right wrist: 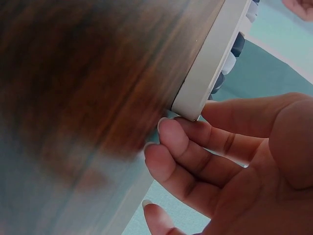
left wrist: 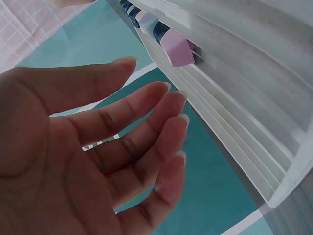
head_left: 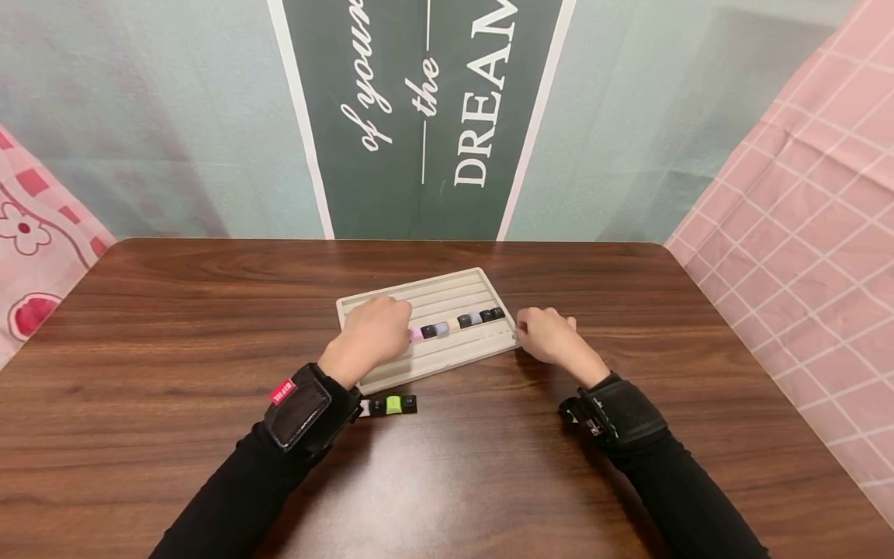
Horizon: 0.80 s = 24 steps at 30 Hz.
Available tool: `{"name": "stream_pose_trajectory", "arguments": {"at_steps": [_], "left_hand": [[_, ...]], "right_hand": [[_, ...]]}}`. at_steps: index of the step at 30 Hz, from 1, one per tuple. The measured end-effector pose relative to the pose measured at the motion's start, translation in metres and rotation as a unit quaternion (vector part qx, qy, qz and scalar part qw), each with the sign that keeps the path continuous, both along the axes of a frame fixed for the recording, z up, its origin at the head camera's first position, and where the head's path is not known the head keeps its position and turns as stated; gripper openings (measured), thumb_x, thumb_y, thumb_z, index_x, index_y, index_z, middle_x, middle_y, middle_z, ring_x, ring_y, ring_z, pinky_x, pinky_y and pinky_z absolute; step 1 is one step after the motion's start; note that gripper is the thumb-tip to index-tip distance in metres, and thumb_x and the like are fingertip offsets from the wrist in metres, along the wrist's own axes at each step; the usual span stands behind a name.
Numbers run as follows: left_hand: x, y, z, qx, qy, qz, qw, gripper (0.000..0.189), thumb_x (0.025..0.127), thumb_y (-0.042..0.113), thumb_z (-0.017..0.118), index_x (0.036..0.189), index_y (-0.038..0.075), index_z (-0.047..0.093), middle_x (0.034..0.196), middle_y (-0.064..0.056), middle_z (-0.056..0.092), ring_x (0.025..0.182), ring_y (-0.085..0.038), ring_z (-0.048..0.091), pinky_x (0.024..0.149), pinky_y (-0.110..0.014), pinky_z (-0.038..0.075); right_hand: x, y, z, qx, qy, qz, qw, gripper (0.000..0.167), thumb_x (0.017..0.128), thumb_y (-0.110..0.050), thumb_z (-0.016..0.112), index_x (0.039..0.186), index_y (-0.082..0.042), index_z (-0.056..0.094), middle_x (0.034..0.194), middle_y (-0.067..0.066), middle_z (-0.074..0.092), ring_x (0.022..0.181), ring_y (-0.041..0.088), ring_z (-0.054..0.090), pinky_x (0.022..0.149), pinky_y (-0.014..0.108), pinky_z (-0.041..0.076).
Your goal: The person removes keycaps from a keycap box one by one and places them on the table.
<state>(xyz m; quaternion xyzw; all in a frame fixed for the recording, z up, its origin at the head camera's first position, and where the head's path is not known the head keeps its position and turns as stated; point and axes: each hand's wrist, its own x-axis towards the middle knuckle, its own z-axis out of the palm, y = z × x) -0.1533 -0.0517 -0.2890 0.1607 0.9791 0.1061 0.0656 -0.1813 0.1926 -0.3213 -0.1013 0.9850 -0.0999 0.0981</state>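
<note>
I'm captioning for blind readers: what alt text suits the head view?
A person's right hand pinches the near right corner of a cream rectangular ridged tray bearing a row of small multicoloured blocks; the left hand hovers above it. More blocks lie on the brown wood-grain table.

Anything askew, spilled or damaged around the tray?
The tray sits askew, its long sides slanting against the far edge of the table; the right hand pinches its near right corner. A short row of keycaps lies outside it, partly hidden by the left wrist strap. I see no spill or damage.
</note>
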Motion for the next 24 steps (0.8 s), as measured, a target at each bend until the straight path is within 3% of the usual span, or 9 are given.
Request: {"name": "stream_pose_trajectory", "arguments": {"at_steps": [24], "left_hand": [[-0.0067,0.0095,-0.0052,-0.014,-0.018,0.011,0.9997,0.008,0.084,0.012,0.058,0.078,0.006,0.057,0.079,-0.008,0.056,0.070,-0.021,0.051,0.054,-0.036,0.044]], "right_hand": [[0.0008,-0.0001,0.0010,0.000,0.000,0.000,1.0000,0.017,0.089,-0.016,0.053,0.074,-0.009,0.055,0.068,0.006,0.052,0.073,0.027,0.052,0.065,0.045,0.032]]}}
